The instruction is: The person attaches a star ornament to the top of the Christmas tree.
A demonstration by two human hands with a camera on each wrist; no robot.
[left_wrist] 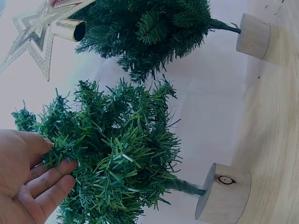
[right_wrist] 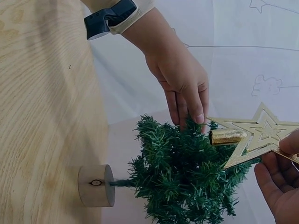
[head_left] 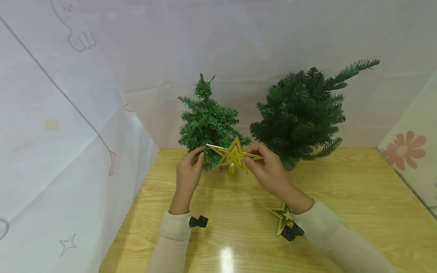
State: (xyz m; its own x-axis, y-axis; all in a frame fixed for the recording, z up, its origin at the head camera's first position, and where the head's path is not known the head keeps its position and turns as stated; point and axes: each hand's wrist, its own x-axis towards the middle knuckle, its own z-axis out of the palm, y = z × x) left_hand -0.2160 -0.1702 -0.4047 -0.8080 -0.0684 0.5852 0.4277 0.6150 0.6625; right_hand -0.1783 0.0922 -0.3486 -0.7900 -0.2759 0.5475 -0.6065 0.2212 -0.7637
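Note:
A gold star tree topper with a short hollow tube on its back is pinched by one point between the thumb and fingers of my right hand. It overlaps the smaller green artificial tree in the head view. That tree stands on a round wooden base. My left hand is beside this tree, its fingertips among the outer branches and its fingers loosely bent. Apart from the left fingers, the star shows at the upper left of the left wrist view.
A darker, fuller artificial tree stands at the right, one long branch jutting outward, on its own wooden base. Another gold star lies on the wooden table below my right forearm. Patterned cloth hangs behind the trees.

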